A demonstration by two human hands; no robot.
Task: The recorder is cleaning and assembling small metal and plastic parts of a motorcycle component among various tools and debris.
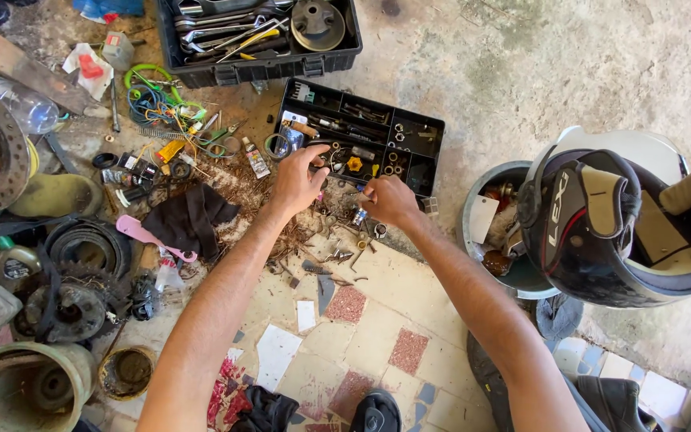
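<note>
The biggest thing is the motorcycle helmet (601, 232), black with a pale lining, which lies upside down at the right, on top of a grey bucket (481, 200). At the top stands a large black toolbox (257, 68), open, full of wrenches and other metal tools. Below it, on the concrete floor (561, 72), is a smaller black parts tray (421, 148) with many compartments that hold screws, nuts and bits. A black cloth (189, 218) lies left of the hands, next to a pink plastic tool (147, 234). Both forearms reach forward from the bottom. The left hand (296, 181) is just at the near edge of the tray, fingers bent around a dark thin piece that I cannot identify. The right hand (389, 200) is just beside it, fingers closed narrowly on a small metal part (359, 214), which hangs below the fingertips, above loose bolts scattered on the floor.
</note>
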